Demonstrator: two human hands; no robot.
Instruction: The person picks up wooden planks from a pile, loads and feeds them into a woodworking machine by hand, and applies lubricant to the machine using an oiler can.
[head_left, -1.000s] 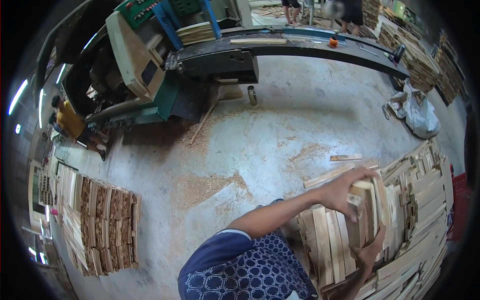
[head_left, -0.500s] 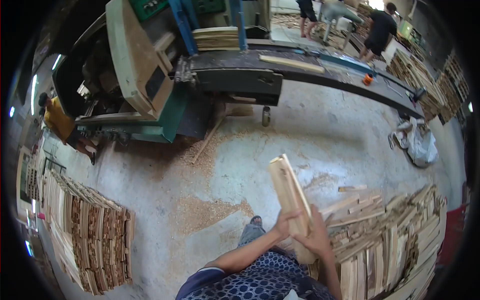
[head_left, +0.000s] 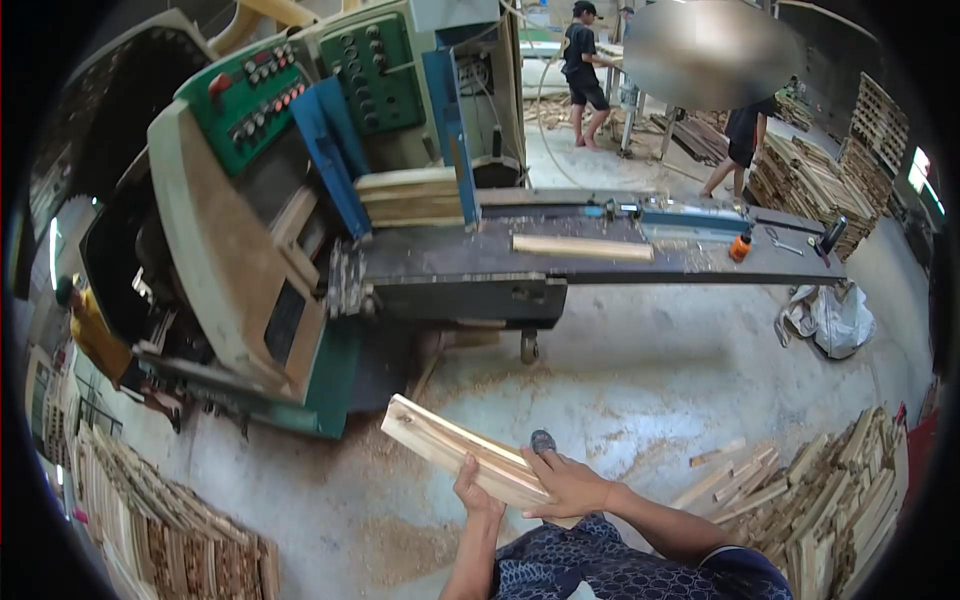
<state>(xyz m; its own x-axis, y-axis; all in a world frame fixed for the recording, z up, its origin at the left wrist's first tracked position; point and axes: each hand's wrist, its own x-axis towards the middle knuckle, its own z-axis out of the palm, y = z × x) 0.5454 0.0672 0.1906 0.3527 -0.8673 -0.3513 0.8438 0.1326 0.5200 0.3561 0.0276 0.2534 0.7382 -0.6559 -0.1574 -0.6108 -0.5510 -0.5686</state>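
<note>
A short bundle of pale wooden boards (head_left: 440, 445) is in both my hands, slanting in front of my body with its far end raised to the left. My left hand (head_left: 482, 492) grips the near side around the middle, fingers partly hidden beneath. Over the right end lies my right hand (head_left: 568, 485), its fingers wrapped across the boards. Past the bundle stands a machine with a long dark bed (head_left: 430, 255). On that bed lies one loose wooden strip (head_left: 582, 247), and a stack of boards (head_left: 412, 197) sits between blue upright guides (head_left: 330, 155).
Stacked boards stand at lower left (head_left: 190, 535) and lower right (head_left: 830, 510). An orange bottle (head_left: 740, 247) and a wrench (head_left: 787, 245) rest on the bed. A white sack (head_left: 842, 320) is on the floor. One person in yellow (head_left: 98, 335) and others in black (head_left: 580, 60) stand farther off.
The view has tilted up toward the machine. The boards have swung from nearly upright to slanting left, and my hands have shifted left with them, still holding on.
</note>
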